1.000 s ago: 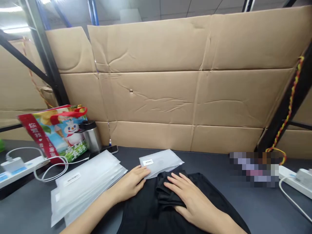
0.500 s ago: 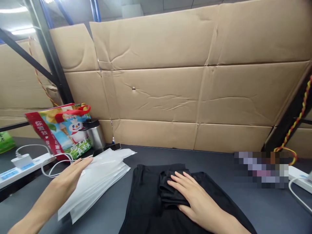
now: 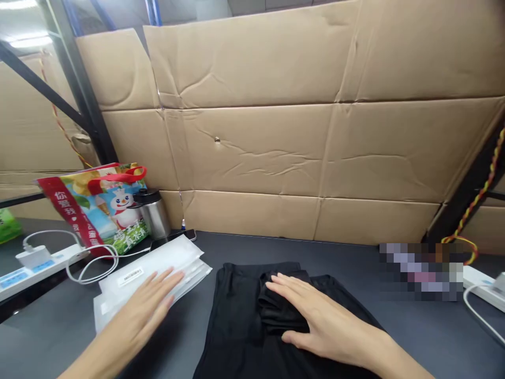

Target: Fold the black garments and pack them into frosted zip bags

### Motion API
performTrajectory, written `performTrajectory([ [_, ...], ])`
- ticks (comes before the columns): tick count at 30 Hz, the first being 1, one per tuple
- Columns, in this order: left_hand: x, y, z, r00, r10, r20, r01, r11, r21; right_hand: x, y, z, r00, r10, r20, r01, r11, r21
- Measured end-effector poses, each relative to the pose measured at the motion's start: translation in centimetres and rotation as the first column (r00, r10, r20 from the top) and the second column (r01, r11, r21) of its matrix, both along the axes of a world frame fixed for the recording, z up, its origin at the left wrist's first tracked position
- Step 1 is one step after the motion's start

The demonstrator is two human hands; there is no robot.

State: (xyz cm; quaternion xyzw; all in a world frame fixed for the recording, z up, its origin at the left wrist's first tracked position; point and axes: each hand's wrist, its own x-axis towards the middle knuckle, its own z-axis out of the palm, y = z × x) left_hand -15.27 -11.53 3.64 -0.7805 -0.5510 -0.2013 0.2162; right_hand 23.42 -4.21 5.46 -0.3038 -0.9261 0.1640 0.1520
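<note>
My right hand [image 3: 315, 310] lies flat with fingers stretched out on a bunched black cloth piece [image 3: 272, 310]. That piece rests on a larger spread black garment [image 3: 236, 316], possibly trousers, whose lower part runs out of view. To the left, my left hand [image 3: 145, 300] is open, its fingers extended over a stack of translucent white plastic packaging bags [image 3: 165, 258]. The top bag carries a white barcode label [image 3: 130, 277]. Whether the left fingers touch the bags or hover just above them I cannot tell.
A colourful tote bag [image 3: 118, 205] stands at the back left beside a steel thermos [image 3: 154, 216] and a phone [image 3: 191, 235]. White power strips [image 3: 39, 271] with cables lie at both sides. A cardboard wall [image 3: 256, 147] closes off the back; a blurred patch hides something at right.
My left hand has moved right and down across the bags, and the top bag now lies flatter with its label showing. My right hand stays on the black cloth, thumb spread slightly more.
</note>
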Motion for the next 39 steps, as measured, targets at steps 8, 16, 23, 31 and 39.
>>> performTrajectory([
  [8, 7.5, 1.9, -1.4, 0.967, -0.254, -0.004, 0.246, 0.938, -0.243, -3.1, 1.3, -1.1, 0.987, -0.06, -0.149, 0.048, 0.995, -0.083],
  [16, 7.0, 1.8, -2.8, 0.985, -0.167, 0.043, 0.172, 0.963, -0.208, -13.2, 4.8, -4.1, 0.707, -0.49, -0.51, 0.381, 0.871, -0.31],
  [23, 6.9, 2.1, -2.2, 0.98, -0.191, 0.055, 0.197, 0.971, -0.133, -11.3, 3.1, -2.6, 0.854, -0.297, -0.428, 0.286, 0.954, -0.092],
  [31, 9.7, 2.2, -0.7, 0.912, -0.411, 0.008, 0.405, 0.897, -0.179, -9.8, 0.4, -2.7, 0.969, -0.202, -0.144, 0.217, 0.971, 0.097],
  [39, 8.2, 3.3, 0.6, 0.924, -0.379, -0.053, 0.367, 0.917, -0.156, -6.7, 1.6, -0.5, 0.775, -0.464, -0.429, 0.406, 0.886, -0.224],
])
